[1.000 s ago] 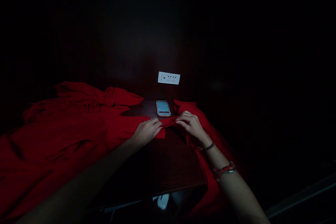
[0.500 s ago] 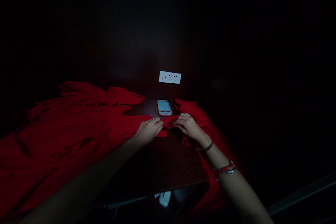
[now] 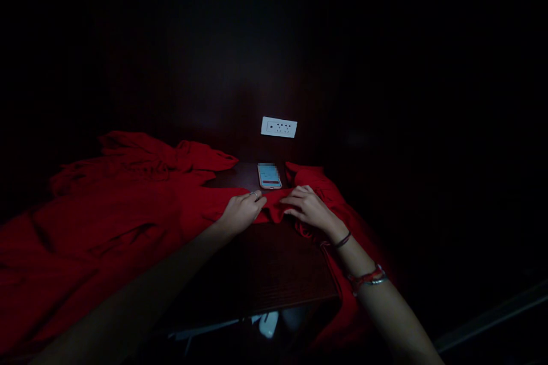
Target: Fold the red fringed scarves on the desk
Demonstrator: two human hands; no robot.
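A red garment [image 3: 148, 208] with gathered, wrinkled parts spreads over the left side of a dark wooden tabletop [image 3: 265, 262]. A narrow part of it, like a sleeve or strap, stretches toward the middle. My left hand [image 3: 243, 211], with a ring on one finger, is closed on this narrow part. Just to its right, my right hand [image 3: 310, 208] touches the cloth with its fingertips, thumb and fingers slightly apart. Between the hands a small fold of red cloth [image 3: 274, 214] droops. More red fabric [image 3: 342, 211] with a thin loop of cord lies under and beyond my right hand.
A lit phone [image 3: 269, 177] lies just behind the hands. A white socket panel [image 3: 279, 127] is set in the dark wall above it. Below the table's front edge, a white object [image 3: 269, 324] shows in shadow. The surroundings are very dark.
My right hand's fingers have loosened and spread a little. The cloth between the hands has changed from a stretched, bunched strip to a drooping fold. My left hand stays about where it was.
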